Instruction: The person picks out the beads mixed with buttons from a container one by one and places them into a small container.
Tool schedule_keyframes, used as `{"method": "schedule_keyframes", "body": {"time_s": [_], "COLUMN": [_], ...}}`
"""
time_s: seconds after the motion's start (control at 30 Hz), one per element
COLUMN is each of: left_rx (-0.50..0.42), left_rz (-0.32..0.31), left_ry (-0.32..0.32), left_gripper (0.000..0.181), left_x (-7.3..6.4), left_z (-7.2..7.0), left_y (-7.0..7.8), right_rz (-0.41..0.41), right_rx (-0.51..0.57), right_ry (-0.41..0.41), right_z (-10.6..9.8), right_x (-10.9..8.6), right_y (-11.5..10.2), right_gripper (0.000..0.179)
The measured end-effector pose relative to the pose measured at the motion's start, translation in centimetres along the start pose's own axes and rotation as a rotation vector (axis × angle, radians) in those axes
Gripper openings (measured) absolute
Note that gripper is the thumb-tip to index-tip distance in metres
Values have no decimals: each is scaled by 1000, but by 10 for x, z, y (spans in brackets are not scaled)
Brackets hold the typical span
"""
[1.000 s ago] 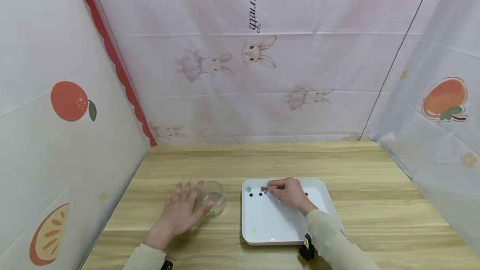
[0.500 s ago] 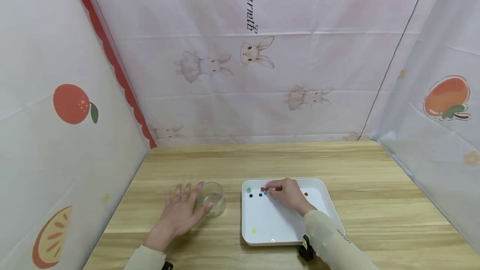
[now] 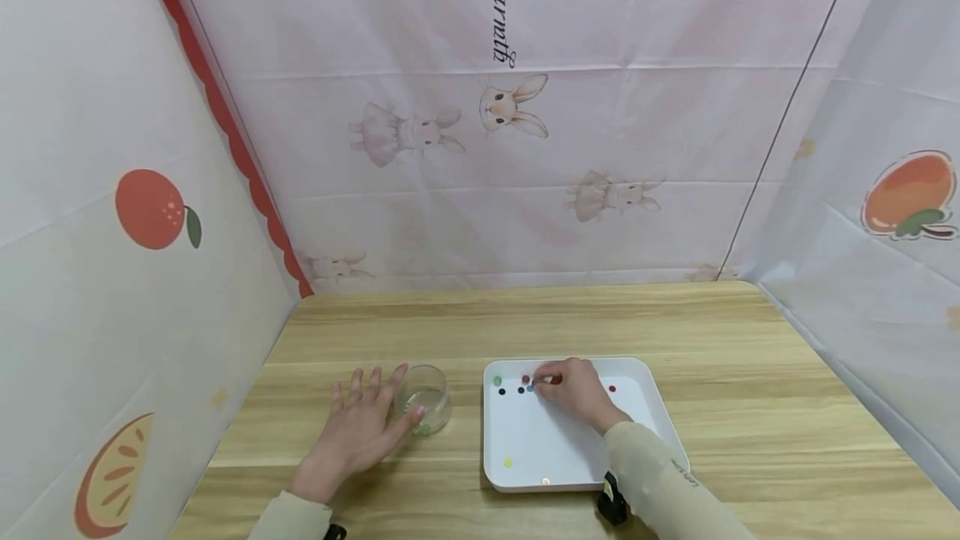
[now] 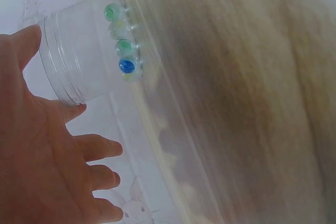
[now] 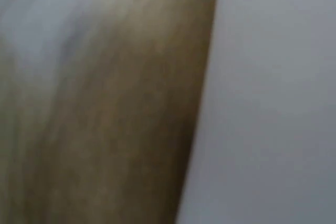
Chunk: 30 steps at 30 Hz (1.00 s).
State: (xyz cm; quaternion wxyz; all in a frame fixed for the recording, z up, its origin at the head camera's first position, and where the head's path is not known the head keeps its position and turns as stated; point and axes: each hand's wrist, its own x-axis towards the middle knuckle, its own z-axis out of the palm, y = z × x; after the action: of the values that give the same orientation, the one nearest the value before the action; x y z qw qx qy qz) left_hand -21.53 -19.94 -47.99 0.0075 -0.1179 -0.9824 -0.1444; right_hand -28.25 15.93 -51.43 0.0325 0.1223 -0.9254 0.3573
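Note:
My left hand (image 3: 360,423) has its thumb and index finger on either side of the rim of a clear jar (image 3: 423,394); its other fingers are spread straight. In the left wrist view, several green, clear and blue glass marbles (image 4: 124,48) lie at the jar's bottom. Over a shallow white tray (image 3: 558,465), my right hand (image 3: 581,394) has thumb and index finger pinched together at a small round piece, mostly hidden by the fingertips. Beside them lie a blue piece (image 3: 530,387) and a dark red piece (image 3: 526,379). The right wrist view shows no hand.
Green (image 3: 497,380), black (image 3: 502,392), red (image 3: 612,389) and yellow (image 3: 507,462) small round pieces lie in the tray. A pale piece (image 3: 545,482) sits by its front wall. Printed cloth hangs around the wooden table (image 3: 757,373).
My right fingertips shift very slightly over the same pieces, and the red piece to the right of the hand shows more fully. The left hand keeps its place at the jar.

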Motion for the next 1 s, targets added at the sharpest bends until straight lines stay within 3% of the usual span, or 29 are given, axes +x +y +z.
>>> {"method": "schedule_keyframes", "body": {"time_s": [0.23, 0.47, 1.0], "left_rx": [6, 10, 0], "left_rz": [-6, -5, -16], "left_ry": [-16, -15, -30], "left_gripper": [85, 85, 86], "left_x": [0, 0, 2], "left_z": [-3, -2, -7], "left_y": [1, 0, 1], "right_rz": [14, 114, 54], "right_rx": [-16, 107, 247], "right_ry": [3, -32, -57], "right_z": [-5, -13, -28], "right_x": [0, -2, 4], "right_y": [-3, -12, -49], "right_gripper": [13, 15, 18]}}
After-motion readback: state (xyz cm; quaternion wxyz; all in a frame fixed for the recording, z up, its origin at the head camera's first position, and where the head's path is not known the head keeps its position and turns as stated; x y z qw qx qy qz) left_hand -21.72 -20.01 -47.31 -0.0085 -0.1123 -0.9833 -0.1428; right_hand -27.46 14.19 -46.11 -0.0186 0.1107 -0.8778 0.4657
